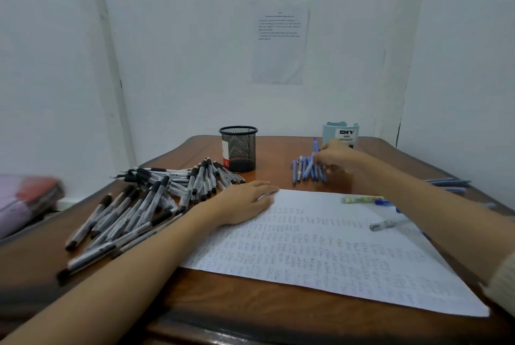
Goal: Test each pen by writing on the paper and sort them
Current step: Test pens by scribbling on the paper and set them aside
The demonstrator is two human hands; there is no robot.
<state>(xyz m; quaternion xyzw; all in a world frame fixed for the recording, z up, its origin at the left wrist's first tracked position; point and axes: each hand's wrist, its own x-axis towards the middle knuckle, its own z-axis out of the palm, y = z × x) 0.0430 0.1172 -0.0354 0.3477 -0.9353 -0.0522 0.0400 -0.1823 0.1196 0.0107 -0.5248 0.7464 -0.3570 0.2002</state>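
A large white paper (320, 255) covered in rows of scribbles lies on the wooden table. My left hand (245, 202) rests flat on its upper left corner, fingers apart. My right hand (338, 159) reaches to the far right, fingers closed on a blue pen (310, 162) above a row of blue pens (302, 170). A big heap of black-capped pens (145, 205) spreads over the left of the table. A clear pen (388, 225) lies on the paper's right side.
A black mesh pen cup (238, 149) stands at the back centre, a pale blue desk organiser (340, 133) at the back right. More blue pens (448, 183) lie by the right edge. A green-labelled pen (362, 199) lies on the paper's top edge. White walls close in behind.
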